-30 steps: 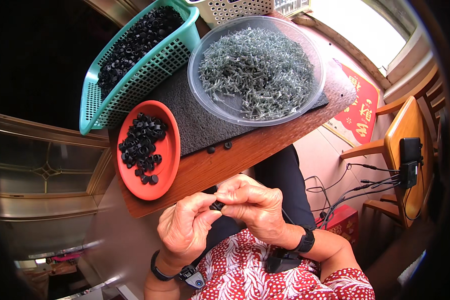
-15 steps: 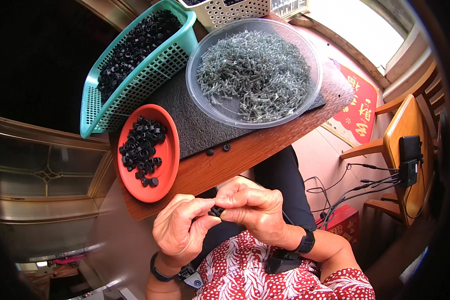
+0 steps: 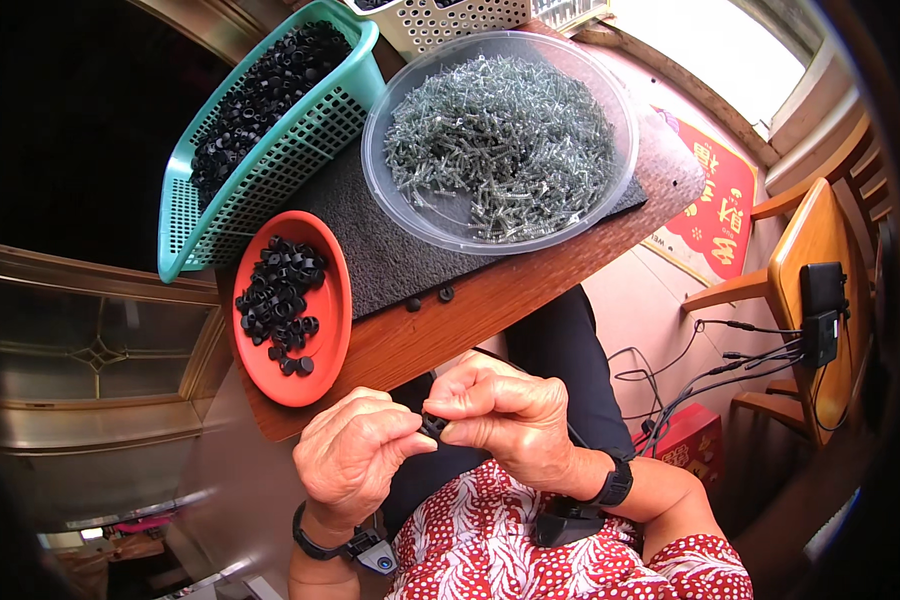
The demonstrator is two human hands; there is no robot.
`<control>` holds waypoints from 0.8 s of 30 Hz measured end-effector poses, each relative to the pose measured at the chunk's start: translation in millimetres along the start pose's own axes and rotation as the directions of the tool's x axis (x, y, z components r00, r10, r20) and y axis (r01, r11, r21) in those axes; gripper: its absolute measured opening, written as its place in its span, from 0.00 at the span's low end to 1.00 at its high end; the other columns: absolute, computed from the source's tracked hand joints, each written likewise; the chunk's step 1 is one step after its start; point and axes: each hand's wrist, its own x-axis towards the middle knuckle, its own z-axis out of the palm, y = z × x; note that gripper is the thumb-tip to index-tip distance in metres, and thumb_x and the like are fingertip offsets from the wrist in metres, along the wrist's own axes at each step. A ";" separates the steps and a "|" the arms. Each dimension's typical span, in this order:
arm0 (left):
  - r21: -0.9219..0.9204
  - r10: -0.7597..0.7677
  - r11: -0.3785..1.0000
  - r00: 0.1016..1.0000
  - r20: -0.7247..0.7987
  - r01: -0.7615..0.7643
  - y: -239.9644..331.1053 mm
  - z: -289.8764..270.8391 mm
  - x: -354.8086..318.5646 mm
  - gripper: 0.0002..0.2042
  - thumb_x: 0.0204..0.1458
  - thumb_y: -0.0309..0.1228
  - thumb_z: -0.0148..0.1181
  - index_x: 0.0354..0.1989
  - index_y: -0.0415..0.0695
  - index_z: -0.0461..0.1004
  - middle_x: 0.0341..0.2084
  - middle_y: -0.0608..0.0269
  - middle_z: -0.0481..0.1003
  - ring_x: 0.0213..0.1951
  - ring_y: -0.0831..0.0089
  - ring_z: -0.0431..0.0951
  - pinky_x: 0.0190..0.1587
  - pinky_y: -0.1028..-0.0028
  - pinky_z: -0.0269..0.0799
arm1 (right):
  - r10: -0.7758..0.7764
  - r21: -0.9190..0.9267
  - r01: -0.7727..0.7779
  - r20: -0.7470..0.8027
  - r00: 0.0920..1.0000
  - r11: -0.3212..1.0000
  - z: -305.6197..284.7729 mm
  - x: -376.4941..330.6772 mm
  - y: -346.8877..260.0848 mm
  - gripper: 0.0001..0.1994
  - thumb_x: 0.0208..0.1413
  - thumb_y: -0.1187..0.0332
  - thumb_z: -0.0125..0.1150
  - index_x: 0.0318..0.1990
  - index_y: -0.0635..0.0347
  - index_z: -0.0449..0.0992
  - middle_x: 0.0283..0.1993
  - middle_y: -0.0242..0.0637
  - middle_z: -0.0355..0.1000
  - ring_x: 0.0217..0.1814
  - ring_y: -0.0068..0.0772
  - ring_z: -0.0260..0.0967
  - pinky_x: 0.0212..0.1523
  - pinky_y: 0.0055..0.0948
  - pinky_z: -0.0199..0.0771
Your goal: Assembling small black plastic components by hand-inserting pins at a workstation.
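Compared with a second ago, we see that the left hand (image 3: pixel 355 455) has drawn a little to the left, so its fingertips stand slightly farther from those of the right hand (image 3: pixel 505 415), which has hardly shifted. Taking the oval orange-red plastic plate (image 3: pixel 322 380) as our landmark, we find both hands to its right and nearer the person, in front of the table edge. The right hand pinches a small dark black piece (image 3: pixel 433 427) between thumb and forefinger; the left thumb and forefinger are bent toward each other at the piece's left side, and we cannot tell whether they grip it. Fingers hide much of the piece, so its shape escapes us. In the plate we see a heap of small black plastic caps (image 3: pixel 282 285). Just behind the plate stands a turquoise plastic lattice basket (image 3: pixel 270 190), full of similar black pieces (image 3: pixel 260 110). Right of the plate lie a dark grey textured mat (image 3: pixel 395 250) and, on it and farther back, a round clear plastic tub (image 3: pixel 440 217) holding many small translucent pieces (image 3: pixel 510 130). Two loose black caps (image 3: pixel 413 304) sit to the plate's right, by the mat's front edge, on the brown wooden table (image 3: pixel 400 347).
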 end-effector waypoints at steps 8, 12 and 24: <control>-0.034 0.023 0.999 1.000 -0.013 -0.023 -0.3 3.7 -0.2 0.13 0.35 0.24 0.70 0.28 0.38 0.72 0.20 0.59 0.73 0.22 0.63 0.74 0.25 0.71 0.72 | 0.000 0.000 0.000 -0.015 1.000 1.000 0.8 -2.4 1.5 0.12 0.41 0.86 0.63 0.36 0.68 0.78 0.37 0.39 0.72 0.39 0.27 0.70 0.38 0.22 0.72; -0.010 0.087 0.996 0.996 -0.019 -0.087 -4.0 5.8 -0.6 0.14 0.34 0.24 0.70 0.29 0.39 0.71 0.19 0.59 0.72 0.21 0.65 0.74 0.25 0.70 0.72 | -0.020 0.011 0.020 -0.011 1.000 1.000 0.8 -3.6 1.3 0.12 0.41 0.86 0.63 0.36 0.68 0.78 0.37 0.40 0.72 0.39 0.28 0.70 0.39 0.23 0.72; -0.037 0.185 0.982 0.983 -0.014 -0.186 -12.7 6.9 -2.1 0.18 0.31 0.25 0.70 0.31 0.39 0.69 0.20 0.60 0.72 0.21 0.66 0.73 0.25 0.70 0.72 | -0.041 0.047 0.042 -0.008 0.999 0.998 2.1 -6.2 1.0 0.13 0.39 0.86 0.64 0.37 0.69 0.78 0.36 0.40 0.73 0.40 0.29 0.69 0.38 0.24 0.72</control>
